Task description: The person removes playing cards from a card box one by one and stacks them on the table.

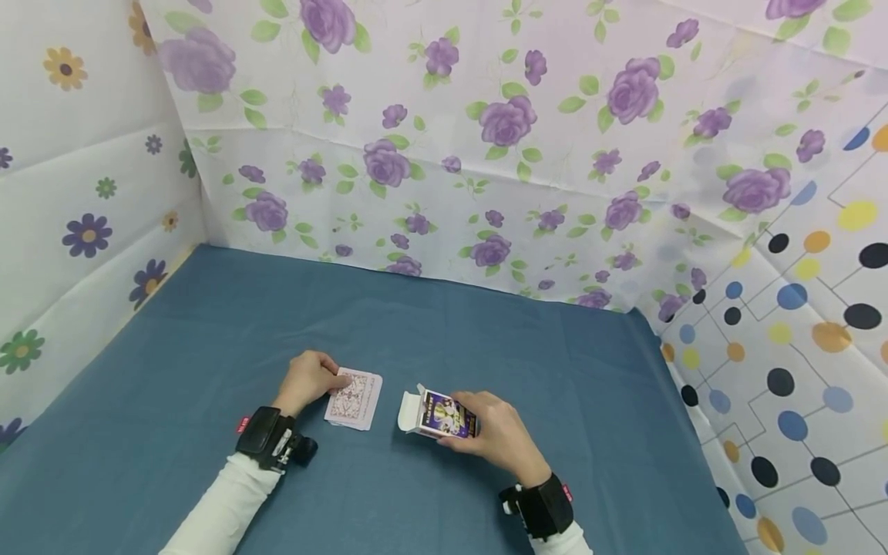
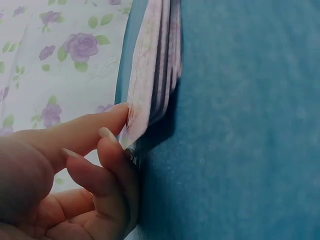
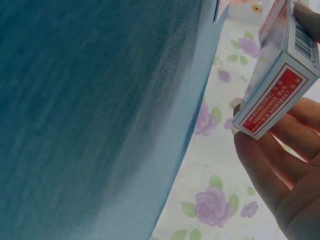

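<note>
My left hand point(image 1: 307, 381) pinches the left edge of a stack of playing cards point(image 1: 354, 398), thumb on top. The cards lie backs up, with a red pattern, slightly fanned on the cloth. In the left wrist view the stack's edges point(image 2: 150, 75) show as several layers, with the fingertips at the near corner. To the right, my right hand point(image 1: 499, 435) grips a card box point(image 1: 449, 415) between thumb and fingers. Its white flap stands open toward the cards. The right wrist view shows the box's red label and barcode side point(image 3: 275, 100); its inside is hidden.
A blue cloth point(image 1: 486, 347) covers the table. Behind it hangs a white sheet with purple roses point(image 1: 506, 122). A flower-print sheet point(image 1: 86, 235) borders the left side, a dotted sheet point(image 1: 791, 424) the right. Each wrist wears a black camera band point(image 1: 267, 438).
</note>
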